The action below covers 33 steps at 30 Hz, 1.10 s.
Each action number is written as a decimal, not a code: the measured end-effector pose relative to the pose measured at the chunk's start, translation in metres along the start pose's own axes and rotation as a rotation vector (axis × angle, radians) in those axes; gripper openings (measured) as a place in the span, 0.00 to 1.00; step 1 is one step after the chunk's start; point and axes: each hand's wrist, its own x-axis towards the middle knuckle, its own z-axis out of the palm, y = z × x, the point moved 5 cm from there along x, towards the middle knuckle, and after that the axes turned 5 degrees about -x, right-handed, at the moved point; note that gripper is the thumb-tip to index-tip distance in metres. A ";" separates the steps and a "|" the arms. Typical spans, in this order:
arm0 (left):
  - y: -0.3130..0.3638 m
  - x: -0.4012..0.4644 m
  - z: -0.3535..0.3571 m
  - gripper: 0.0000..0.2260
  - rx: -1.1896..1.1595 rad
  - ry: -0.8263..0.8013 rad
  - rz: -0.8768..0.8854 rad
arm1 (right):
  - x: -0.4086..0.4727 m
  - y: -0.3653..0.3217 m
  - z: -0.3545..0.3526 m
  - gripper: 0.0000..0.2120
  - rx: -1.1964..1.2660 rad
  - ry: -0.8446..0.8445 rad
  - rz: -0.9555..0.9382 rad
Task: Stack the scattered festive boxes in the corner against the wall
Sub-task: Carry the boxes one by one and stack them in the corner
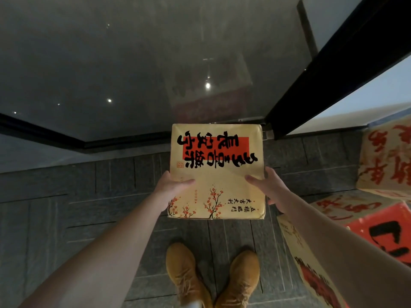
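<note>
I hold a yellow festive box (216, 170) in front of me above the floor; it has a red panel, black brush lettering and plum blossoms. My left hand (171, 185) grips its left edge with the thumb on top. On the right edge my right hand (270, 187) grips the same way. More festive boxes lie at the right: one yellow with red lettering (387, 158), one with a red panel (382, 232) and one low by my right arm (311, 270).
A glossy dark wall panel (133, 74) stands straight ahead with a black base strip (124, 144). A black door frame (329, 76) rises at the right. The floor is grey tile (66, 207). My tan shoes (213, 278) stand below the box.
</note>
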 end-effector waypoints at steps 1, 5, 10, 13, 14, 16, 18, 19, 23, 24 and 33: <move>0.000 0.008 0.001 0.31 -0.043 -0.008 -0.005 | 0.008 0.001 0.004 0.36 0.029 -0.017 -0.009; 0.003 0.029 -0.002 0.36 -0.172 -0.031 -0.013 | 0.024 0.001 0.013 0.38 0.113 -0.055 -0.041; 0.005 0.033 0.000 0.29 -0.172 -0.126 -0.013 | 0.024 -0.002 0.014 0.34 0.125 -0.081 -0.061; 0.007 0.021 -0.002 0.24 -0.169 -0.135 -0.010 | 0.013 -0.008 0.009 0.31 0.107 -0.083 -0.073; 0.008 0.014 -0.004 0.24 -0.175 -0.135 -0.012 | 0.007 -0.010 0.008 0.29 0.104 -0.089 -0.077; 0.010 -0.002 -0.009 0.25 -0.191 -0.134 -0.008 | -0.010 -0.015 0.003 0.27 0.077 -0.089 -0.080; 0.013 -0.026 -0.017 0.28 -0.203 -0.137 0.000 | -0.031 -0.021 -0.005 0.25 0.042 -0.077 -0.090; 0.015 -0.041 -0.022 0.29 -0.212 -0.139 0.004 | -0.045 -0.027 -0.010 0.24 0.022 -0.074 -0.104; 0.027 -0.110 -0.055 0.28 -0.266 -0.162 0.060 | -0.117 -0.054 -0.025 0.19 -0.024 -0.063 -0.175; 0.030 -0.129 -0.066 0.27 -0.280 -0.158 0.082 | -0.139 -0.063 -0.027 0.19 -0.041 -0.049 -0.190; 0.048 -0.347 -0.201 0.21 -0.396 -0.036 0.306 | -0.370 -0.169 -0.047 0.16 -0.120 -0.034 -0.463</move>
